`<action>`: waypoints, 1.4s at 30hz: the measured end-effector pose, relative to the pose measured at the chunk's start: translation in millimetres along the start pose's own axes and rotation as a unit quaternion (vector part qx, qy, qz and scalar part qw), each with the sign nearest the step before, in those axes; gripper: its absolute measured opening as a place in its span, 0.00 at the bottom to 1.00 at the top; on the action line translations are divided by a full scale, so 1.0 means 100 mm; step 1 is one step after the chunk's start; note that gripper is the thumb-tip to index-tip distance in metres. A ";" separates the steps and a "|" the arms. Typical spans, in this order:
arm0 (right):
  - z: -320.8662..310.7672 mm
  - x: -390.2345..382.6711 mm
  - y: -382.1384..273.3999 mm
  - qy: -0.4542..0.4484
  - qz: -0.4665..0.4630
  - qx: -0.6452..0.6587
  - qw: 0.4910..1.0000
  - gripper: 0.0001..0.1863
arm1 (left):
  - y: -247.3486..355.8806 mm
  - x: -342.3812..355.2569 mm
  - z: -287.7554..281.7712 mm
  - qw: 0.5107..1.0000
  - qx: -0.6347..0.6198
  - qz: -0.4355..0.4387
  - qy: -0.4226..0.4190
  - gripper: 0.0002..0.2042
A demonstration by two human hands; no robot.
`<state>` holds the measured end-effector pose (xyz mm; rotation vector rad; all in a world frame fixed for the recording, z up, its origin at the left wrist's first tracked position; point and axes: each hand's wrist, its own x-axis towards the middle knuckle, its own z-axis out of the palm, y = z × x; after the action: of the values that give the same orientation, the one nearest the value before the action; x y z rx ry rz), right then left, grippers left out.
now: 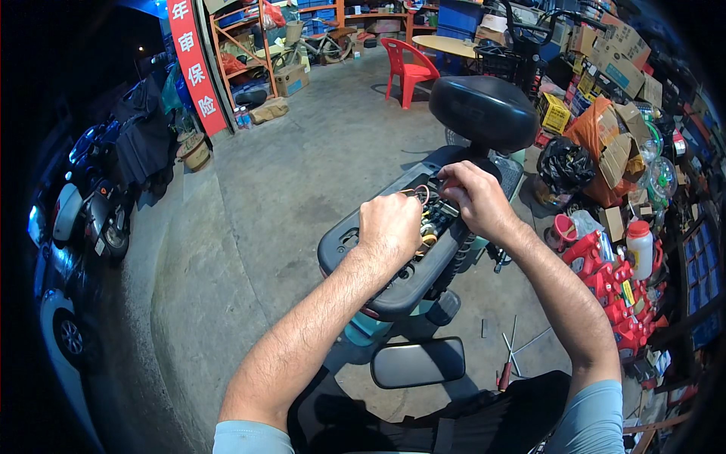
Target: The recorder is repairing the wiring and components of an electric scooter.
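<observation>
An electric scooter's black rear body [408, 291] stands in front of me, with an opening full of wires [429, 227] and dark parts in its top. My left hand [389, 227] is closed at the left side of this opening. A pinkish wire [422, 192] loops out beside its fingers, but what they grip is hidden. Across the opening, my right hand [478, 195] has its fingers bent into a pinch over the far right part. Whatever lies between those fingertips is too small to make out. Just beyond the hands rises the scooter's black padded seat [484, 112].
On the floor near me lie a dark rectangular panel [418, 363] and a red-handled screwdriver [504, 374]. Red bottles [605, 280], a black bag [566, 168] and cardboard boxes [620, 64] crowd the right. A red chair [408, 72] stands behind; parked scooters [98, 219] line the left.
</observation>
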<state>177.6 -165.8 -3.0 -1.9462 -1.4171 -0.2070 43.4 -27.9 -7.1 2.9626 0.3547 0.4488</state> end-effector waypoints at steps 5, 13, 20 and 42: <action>0.01 0.01 0.04 0.004 -0.011 -0.024 1.000 0.13 | 0.01 0.01 0.01 1.000 -0.001 0.002 0.001 0.09; -0.01 0.02 0.05 -0.001 0.022 0.002 1.000 0.11 | 0.01 0.00 0.00 1.000 -0.001 0.001 -0.005 0.09; -0.03 0.09 -0.04 -0.017 0.045 -0.049 0.998 0.11 | -0.01 0.01 0.01 1.000 -0.001 0.006 -0.005 0.09; -0.02 0.14 0.01 -0.048 -0.007 -0.055 0.997 0.11 | -0.02 0.01 0.06 1.000 -0.003 -0.001 0.020 0.09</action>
<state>184.6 -156.6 5.2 -2.0597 -1.5102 -0.2049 46.1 -26.7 -12.5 2.9503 0.3587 0.5087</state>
